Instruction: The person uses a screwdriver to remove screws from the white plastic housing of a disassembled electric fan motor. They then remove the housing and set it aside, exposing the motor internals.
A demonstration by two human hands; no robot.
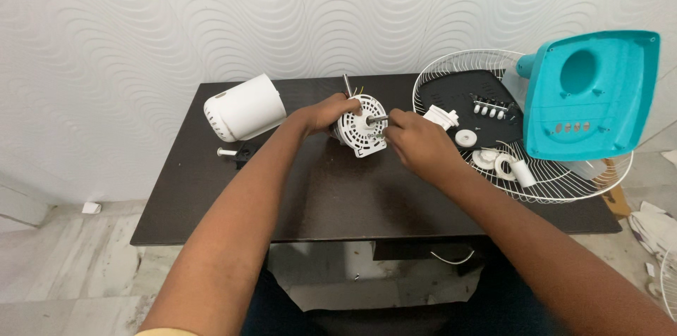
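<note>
Both hands meet over the middle of the dark counter (211, 188). The left hand (331, 112) has its grip closed round the top edge of a round white fan motor (361, 126), holding it on its side with the metal shaft pointing toward the right hand (416, 142). That hand's fingers are pinched together at the motor's face, just under the shaft; whether they hold anything small I cannot tell. To the left lies a white motor cover (244, 107) on its side, with a small white and black piece (234, 153) just in front of it. To the right a wire fan guard (564, 191) lies flat, carrying loose white parts (493, 160), a black panel (469, 93) and a turquoise fan base (592, 96) tilted up.
</note>
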